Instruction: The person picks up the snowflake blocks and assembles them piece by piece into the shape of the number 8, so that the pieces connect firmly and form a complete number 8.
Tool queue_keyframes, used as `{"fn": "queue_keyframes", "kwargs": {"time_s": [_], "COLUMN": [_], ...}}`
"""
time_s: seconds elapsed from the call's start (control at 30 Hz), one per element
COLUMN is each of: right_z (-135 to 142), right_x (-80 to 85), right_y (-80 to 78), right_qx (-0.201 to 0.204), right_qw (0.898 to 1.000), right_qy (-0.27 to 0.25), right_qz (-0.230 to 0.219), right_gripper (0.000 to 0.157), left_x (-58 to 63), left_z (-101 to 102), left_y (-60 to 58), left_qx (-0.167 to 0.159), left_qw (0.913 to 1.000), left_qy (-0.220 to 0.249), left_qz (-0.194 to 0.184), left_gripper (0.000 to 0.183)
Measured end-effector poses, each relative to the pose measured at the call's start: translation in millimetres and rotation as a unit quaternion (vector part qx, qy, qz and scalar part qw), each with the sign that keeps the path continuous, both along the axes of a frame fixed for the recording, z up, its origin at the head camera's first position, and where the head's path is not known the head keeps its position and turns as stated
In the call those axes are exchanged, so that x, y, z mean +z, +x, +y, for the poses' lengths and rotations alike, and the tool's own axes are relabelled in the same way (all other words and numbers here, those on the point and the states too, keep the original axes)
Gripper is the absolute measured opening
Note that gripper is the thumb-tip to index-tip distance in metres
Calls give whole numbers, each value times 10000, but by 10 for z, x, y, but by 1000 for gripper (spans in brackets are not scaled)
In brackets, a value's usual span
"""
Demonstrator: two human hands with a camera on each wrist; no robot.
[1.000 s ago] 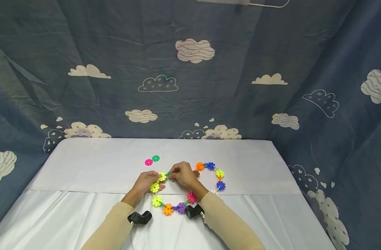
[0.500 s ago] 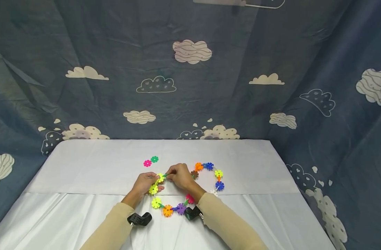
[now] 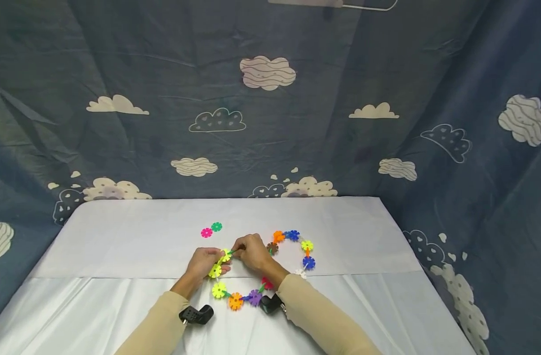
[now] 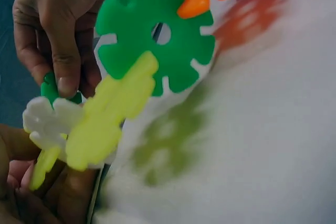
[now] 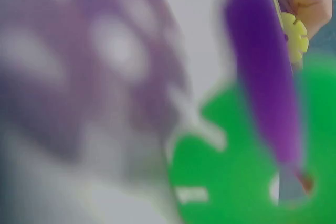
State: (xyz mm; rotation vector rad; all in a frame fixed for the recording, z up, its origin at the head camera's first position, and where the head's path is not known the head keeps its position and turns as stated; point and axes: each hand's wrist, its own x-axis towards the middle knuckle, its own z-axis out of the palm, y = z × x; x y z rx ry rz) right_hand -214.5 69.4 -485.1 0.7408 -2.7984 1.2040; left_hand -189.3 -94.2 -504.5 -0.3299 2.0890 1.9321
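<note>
A chain of colourful notched flower discs lies in a winding line on the white cloth. My left hand (image 3: 201,264) grips its left end by the yellow discs (image 3: 215,270). At that end, my right hand (image 3: 253,252) pinches a small green disc (image 4: 48,86) between thumb and fingers, against the yellow disc (image 3: 226,255). The left wrist view shows a white disc (image 4: 47,121) joined beside a yellow one (image 4: 100,124). Close to the right wrist camera, a purple disc (image 3: 254,297) and a green one blur. Whether the pinched disc's slots interlock is hidden.
A loose pink disc (image 3: 206,232) and a loose green disc (image 3: 216,227) lie beyond the left hand. The chain's other end curves right, past a blue disc (image 3: 309,262) to a brown disc (image 3: 272,248). A cloud-patterned curtain (image 3: 221,148) stands behind the table.
The whole scene shifts slightly left as the head view turns. Both hands keep their hold on the chain's left end, with little movement between them.
</note>
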Motion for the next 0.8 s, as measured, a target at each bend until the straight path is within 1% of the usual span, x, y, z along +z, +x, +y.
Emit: {"fn": "queue_keyframes", "kwargs": {"time_s": [0.07,0.17,0.27,0.37,0.43,0.5,0.57,0.6,0.67,0.73,0.8], "right_z": [-4,5,15,6,-2,17,72,109,169,173,113], "right_x": [-16,-14,17,46,72,111,183,225,298,340,340], "right_y": [-10,-33,-66,-109,-132,-165,-229,-279,-413,-579,-739], "right_qx": [42,39,63,276,490,737,855,875,864,781,735], "right_qw": [9999,9996,9991,9988,9975,9937,9883,9853,9816,9831,9846], "right_qy": [-33,-81,-166,-154,-95,-107,-204,-249,-231,-33,295], "right_qz": [-94,-277,-377,-383,-503,-836,-1244,-1447,-1686,-1657,-1560], "right_gripper": [4,3,5,5,8,12,18,21,24,24,22], "left_x": [-11,-29,-28,-21,-23,-29,-36,-40,-36,-29,-23], "left_z": [-31,-94,-152,-185,-192,-194,-187,-184,-182,-183,-190], "left_y": [5,-6,-28,-56,-71,-77,-77,-79,-83,-85,-90], "left_qx": [-134,-546,-1027,-1451,-1612,-1676,-1606,-1578,-1565,-1567,-1609], "left_qw": [9999,9983,9932,9867,9840,9832,9848,9854,9857,9857,9848], "left_qy": [2,197,548,732,761,720,653,640,616,622,652], "left_qz": [-5,-41,-55,-15,32,64,78,68,26,-16,-13], "left_gripper": [21,23,30,41,45,45,44,44,46,48,49]}}
